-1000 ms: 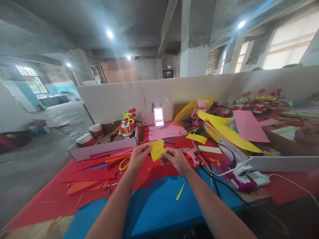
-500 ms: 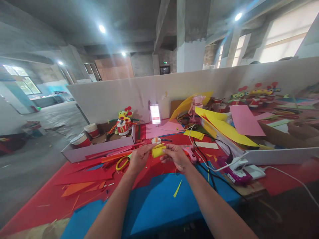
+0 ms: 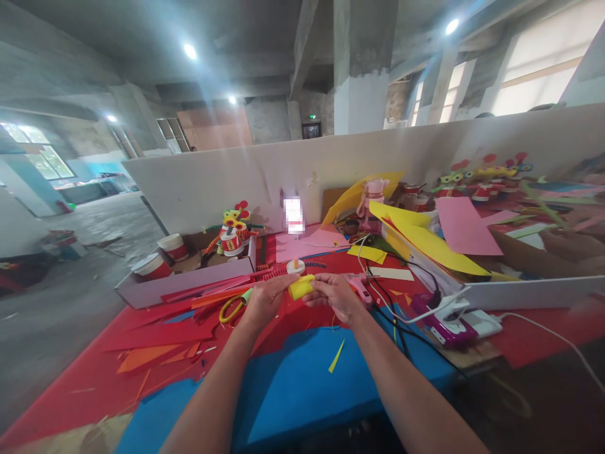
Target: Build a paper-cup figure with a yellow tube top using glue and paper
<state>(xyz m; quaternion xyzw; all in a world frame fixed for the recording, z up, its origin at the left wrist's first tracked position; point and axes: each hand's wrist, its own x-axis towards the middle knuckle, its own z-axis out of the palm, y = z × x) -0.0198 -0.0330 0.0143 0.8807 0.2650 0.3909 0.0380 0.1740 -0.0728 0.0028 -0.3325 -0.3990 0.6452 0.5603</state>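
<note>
Between my two hands is a small rolled piece of yellow paper, held above the red and blue table cover. My left hand pinches its left end, and my right hand grips its right end with fingers and thumb. Just behind the roll stands a white paper cup with a bit of orange on top, partly covered by my hands. A pink glue gun lies close to the right of my right hand. Beside my left hand is a yellow loop with a green end.
Paper strips and scraps cover the left side. A lilac box holds cups and a finished paper-cup figure. At right are cables, a purple power strip and a box with yellow sheets. A white partition stands behind.
The yellow paper has turned slightly and looks more tightly rolled, its loose upper edge now lying closer. Both hands stay nearly in place. The view has shifted a little.
</note>
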